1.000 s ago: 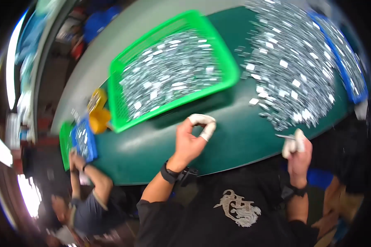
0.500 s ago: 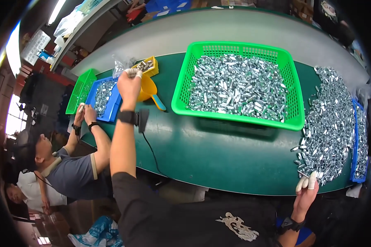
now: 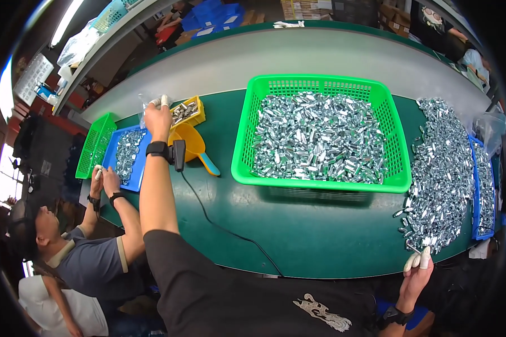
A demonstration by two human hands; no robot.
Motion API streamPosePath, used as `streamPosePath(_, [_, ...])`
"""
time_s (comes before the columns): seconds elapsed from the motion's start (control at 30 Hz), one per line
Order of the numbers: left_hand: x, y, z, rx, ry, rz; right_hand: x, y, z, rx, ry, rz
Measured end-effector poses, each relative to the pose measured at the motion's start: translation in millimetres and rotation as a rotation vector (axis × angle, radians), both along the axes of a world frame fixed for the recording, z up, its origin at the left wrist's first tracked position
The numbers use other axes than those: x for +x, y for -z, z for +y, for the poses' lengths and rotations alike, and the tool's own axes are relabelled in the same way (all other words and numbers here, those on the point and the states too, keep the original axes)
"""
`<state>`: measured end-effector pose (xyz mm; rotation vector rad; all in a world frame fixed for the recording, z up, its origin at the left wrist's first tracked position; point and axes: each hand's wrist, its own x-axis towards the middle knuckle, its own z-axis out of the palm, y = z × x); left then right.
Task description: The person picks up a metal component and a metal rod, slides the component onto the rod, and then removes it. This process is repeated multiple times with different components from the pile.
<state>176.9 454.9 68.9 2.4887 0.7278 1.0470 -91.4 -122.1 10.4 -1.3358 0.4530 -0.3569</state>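
Observation:
My left hand [image 3: 158,119], with pale finger cots, reaches to the far left beside a yellow bin [image 3: 197,116] of small metal parts. Its fingers are pinched in front of a clear plastic bag [image 3: 143,104]; what they hold is hidden. My right hand [image 3: 417,275], also in finger cots, is at the table's near right edge. Closed fingers there hold a thin metal rod [image 3: 412,247], its tip by the near end of a heap of shiny metal pieces [image 3: 441,180].
A green basket [image 3: 320,187] full of metal pieces stands mid-table. A yellow scoop [image 3: 191,140] with a blue handle lies left of it. Blue trays [image 3: 475,185] flank the heap and a co-worker [image 3: 95,258]. A black cable [image 3: 219,224] trails from my left wrist.
The view has shifted, so the table sits lower and further left. My left hand has moved slightly farther out beside the yellow bin. My right hand stays by the heap, still holding the rod.

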Motion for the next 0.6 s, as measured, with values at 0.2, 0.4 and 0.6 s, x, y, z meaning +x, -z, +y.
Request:
streamPosePath(0.2, [-58,-1,-67,-0.149,0.456,-0.322,8,-4,9,-0.037,-0.041,0.065])
streamPosePath(0.4, [-150,6,-192,-0.079,0.826,-0.331,26,-12,15,-0.015,-0.186,0.067])
streamPosePath(0.6, [-170,62,-338,-0.053,1.463,0.202,5,-8,-7,0.035,-0.174,0.060])
